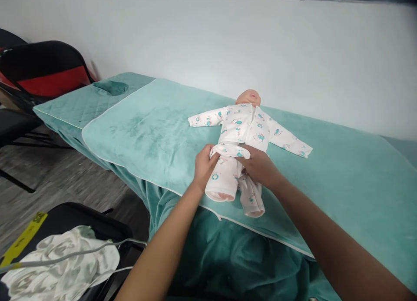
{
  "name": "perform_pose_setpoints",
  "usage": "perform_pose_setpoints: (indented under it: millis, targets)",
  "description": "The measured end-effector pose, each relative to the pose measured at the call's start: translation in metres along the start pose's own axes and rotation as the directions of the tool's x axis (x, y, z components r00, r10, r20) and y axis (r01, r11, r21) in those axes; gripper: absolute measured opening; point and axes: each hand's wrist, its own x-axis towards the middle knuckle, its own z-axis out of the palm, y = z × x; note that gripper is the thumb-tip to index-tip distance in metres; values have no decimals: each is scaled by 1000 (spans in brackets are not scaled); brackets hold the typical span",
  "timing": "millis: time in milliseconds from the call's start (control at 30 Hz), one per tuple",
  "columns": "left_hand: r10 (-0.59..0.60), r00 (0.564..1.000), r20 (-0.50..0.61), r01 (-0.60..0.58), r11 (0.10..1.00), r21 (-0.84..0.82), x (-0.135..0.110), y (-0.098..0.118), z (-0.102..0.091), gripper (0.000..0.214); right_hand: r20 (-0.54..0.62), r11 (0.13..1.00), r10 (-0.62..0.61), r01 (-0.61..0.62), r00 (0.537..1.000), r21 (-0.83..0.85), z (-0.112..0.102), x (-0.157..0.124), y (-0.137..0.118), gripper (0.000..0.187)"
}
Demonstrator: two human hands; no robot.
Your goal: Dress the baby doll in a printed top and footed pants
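Observation:
A baby doll lies on its back on the green bed cover, its head toward the wall. It wears a white printed jacket, with both sleeves stretched out sideways. White printed baby pants cover its legs, and their waistband is bunched or folded over at the hips. My left hand grips the left side of that waistband, thumb on top. On the other side, my right hand has its fingers closed on the waistband, partly tucked under the cloth. The doll's feet are mostly hidden inside the pant legs.
The massage bed with its green cover runs along a white wall. Black and red folding chairs stand at the left. Nearer, a black chair bears a heap of white cloth, with cables crossing over it.

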Motion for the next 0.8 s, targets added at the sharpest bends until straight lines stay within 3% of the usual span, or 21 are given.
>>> perform_pose_setpoints:
  millis: [100,233,300,400,467,500,567,633,700,800]
  targets:
    - [-17,999,31,16,1000,14,24,3,2,10,-5,996,78,-78,997,50,-1,-1,-3,31]
    - [-66,990,128,73,996,-49,43,4,-2,15,-54,984,165,-161,985,75,-2,-4,-7,26]
    - [-72,958,277,119,980,-159,46,4,-10,25,-101,980,183,-174,978,93,-3,-4,-7,21]
    - [-11,857,516,229,904,-360,45,8,-24,40,-254,971,212,-174,944,162,-6,-4,-6,24]
    - [-13,845,535,248,896,-369,44,14,-29,35,-333,972,186,-123,924,200,-9,-6,-5,36]
    - [-41,868,495,229,917,-326,45,18,-29,31,-320,971,162,-92,933,223,-12,-7,-5,43]
    - [-68,916,394,147,974,-172,49,27,-25,23,-180,948,104,-43,978,316,-21,-10,-2,52]
    - [-22,932,361,21,1000,7,54,36,-17,20,-56,907,41,-14,998,420,-31,-12,3,50]
    - [42,921,387,-125,974,190,59,43,-4,35,-120,915,27,23,992,402,-37,-11,10,45]
    - [102,923,371,-285,828,482,62,51,17,39,-311,999,-10,20,950,28,-34,-1,15,44]
